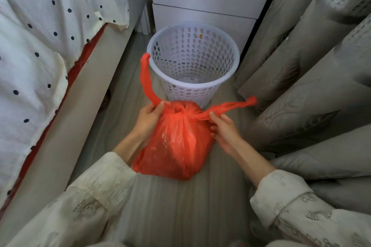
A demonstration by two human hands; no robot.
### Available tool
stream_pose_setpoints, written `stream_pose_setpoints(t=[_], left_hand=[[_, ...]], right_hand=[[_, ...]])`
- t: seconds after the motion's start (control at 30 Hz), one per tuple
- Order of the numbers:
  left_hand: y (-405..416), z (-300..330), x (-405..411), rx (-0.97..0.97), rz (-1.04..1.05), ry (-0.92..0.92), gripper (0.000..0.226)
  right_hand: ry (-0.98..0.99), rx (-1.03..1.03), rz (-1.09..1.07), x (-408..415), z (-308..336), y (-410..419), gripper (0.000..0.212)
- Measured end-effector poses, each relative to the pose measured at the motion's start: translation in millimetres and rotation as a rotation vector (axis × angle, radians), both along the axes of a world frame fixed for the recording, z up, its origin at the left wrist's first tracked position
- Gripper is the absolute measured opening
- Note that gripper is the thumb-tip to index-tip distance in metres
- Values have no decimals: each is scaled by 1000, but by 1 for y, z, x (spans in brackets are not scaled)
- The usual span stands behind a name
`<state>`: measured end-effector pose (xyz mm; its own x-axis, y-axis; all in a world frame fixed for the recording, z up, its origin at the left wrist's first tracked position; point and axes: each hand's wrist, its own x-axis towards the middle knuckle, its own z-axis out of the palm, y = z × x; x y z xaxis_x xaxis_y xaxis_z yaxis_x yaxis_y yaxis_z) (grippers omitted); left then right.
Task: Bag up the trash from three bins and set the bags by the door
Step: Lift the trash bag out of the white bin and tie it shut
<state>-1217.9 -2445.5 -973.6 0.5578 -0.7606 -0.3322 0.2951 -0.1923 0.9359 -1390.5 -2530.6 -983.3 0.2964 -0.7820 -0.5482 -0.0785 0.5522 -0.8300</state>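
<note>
A full red plastic bag (pixel 176 144) sits on the grey floor between my arms, its two handles crossed in a knot at the top. My left hand (pixel 149 117) pinches the left handle, which sticks up and away. My right hand (pixel 223 128) pinches the right handle, which stretches out to the right. Just beyond the bag stands a white perforated bin (pixel 193 62), upright, with no liner in it and its bottom showing.
A bed (pixel 50 50) with a white polka-dot cover and a beige side runs along the left. Grey patterned curtains (pixel 313 78) hang along the right. A white cabinet (pixel 208 0) with a gold knob stands behind the bin. The floor strip is narrow.
</note>
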Motion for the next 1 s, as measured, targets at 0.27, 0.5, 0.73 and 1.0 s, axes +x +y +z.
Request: stream_pose_setpoints(t=[0.27, 0.5, 0.73, 1.0], left_hand=[[-2, 25, -21, -176, 14, 240, 33], [3, 20, -17, -62, 112, 127, 35], [12, -3, -17, 208, 231, 131, 36], [26, 7, 1, -4, -89, 415, 24]], right_hand=[[-289, -24, -242, 33, 16, 9, 29], [-317, 234, -322, 17, 22, 8, 33], [-116, 207, -320, 14, -2, 17, 40], [-67, 57, -188, 0, -2, 18, 34]])
